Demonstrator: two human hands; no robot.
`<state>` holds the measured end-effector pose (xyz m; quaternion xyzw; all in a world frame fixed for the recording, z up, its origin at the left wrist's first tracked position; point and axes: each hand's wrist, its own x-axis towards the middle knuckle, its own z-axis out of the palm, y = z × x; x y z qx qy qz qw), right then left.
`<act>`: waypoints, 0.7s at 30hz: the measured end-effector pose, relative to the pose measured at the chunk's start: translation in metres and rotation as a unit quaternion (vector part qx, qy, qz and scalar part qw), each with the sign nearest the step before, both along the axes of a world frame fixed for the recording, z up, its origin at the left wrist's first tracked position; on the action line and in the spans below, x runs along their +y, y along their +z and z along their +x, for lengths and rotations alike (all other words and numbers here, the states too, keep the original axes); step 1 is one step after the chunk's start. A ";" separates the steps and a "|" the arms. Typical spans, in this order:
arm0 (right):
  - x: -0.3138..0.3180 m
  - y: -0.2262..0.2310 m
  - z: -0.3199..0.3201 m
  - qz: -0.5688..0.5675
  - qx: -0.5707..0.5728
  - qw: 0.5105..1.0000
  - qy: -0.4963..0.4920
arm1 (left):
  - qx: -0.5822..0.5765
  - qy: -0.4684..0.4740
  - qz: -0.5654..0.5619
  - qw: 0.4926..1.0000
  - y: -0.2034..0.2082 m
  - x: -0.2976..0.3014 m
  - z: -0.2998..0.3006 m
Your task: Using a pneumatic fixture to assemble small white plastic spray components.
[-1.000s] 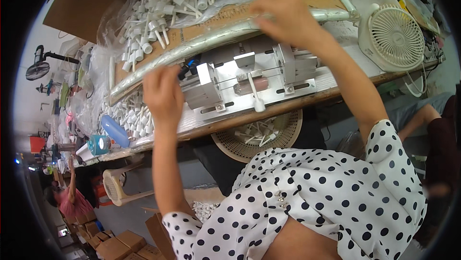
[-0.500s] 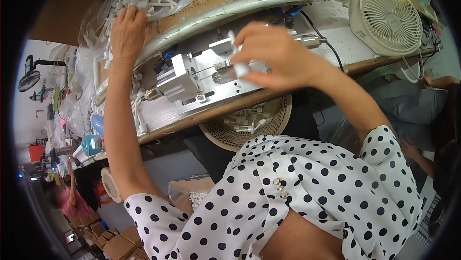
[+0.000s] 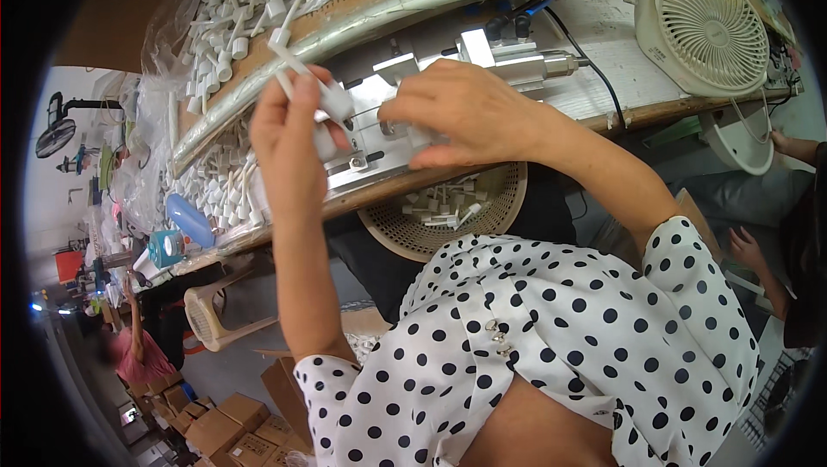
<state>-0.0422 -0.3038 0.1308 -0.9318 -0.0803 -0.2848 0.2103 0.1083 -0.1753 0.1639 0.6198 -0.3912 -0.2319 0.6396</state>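
Observation:
White plastic stemmed pieces (image 3: 332, 100) are pinched in my left hand (image 3: 291, 144), which is beside the left end of a metal fixture (image 3: 370, 157). One long stem sticks up past its thumb. Over the middle of that fixture, my right hand (image 3: 482, 114) is closed with bent fingers around a white plastic piece (image 3: 422, 136), mostly hidden beneath them. A thin metal rod (image 3: 367, 111) runs between my two hands. Behind my right hand, a metal block and cylinder (image 3: 544, 65) form the fixture's right end.
Loose white stemmed pieces (image 3: 226, 45) are heaped behind a plastic-wrapped curved rim (image 3: 413, 3). More pieces lie in a beige basket (image 3: 504, 226) below the table edge. A white fan (image 3: 706, 32) stands at right, near a black cable (image 3: 603, 79). Other people are on both sides.
My left hand has come from the heap toward the fixture, now carrying white pieces. My right hand has lowered slightly onto the middle of the fixture.

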 end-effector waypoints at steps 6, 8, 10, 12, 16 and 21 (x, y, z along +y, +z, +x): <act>0.017 -0.012 0.003 -0.009 -0.185 0.983 0.015 | 0.260 -0.018 0.002 0.965 -0.025 0.011 -0.052; 0.020 -0.018 0.000 0.013 -0.191 0.981 -0.016 | 0.300 -0.036 -0.006 0.953 -0.036 0.012 -0.055; 0.024 -0.021 -0.006 0.008 -0.178 0.984 -0.014 | 0.319 -0.039 -0.006 0.947 -0.046 0.014 -0.059; 0.024 -0.020 -0.010 0.001 -0.167 0.986 -0.013 | 0.326 -0.040 0.020 0.944 -0.050 0.018 -0.060; 0.008 -0.026 -0.008 0.003 -0.107 0.994 -0.028 | 0.375 0.024 0.015 0.927 -0.055 0.031 -0.062; -0.001 -0.023 0.003 -0.060 -0.071 0.996 -0.014 | 0.344 0.003 0.015 0.939 -0.061 0.054 -0.052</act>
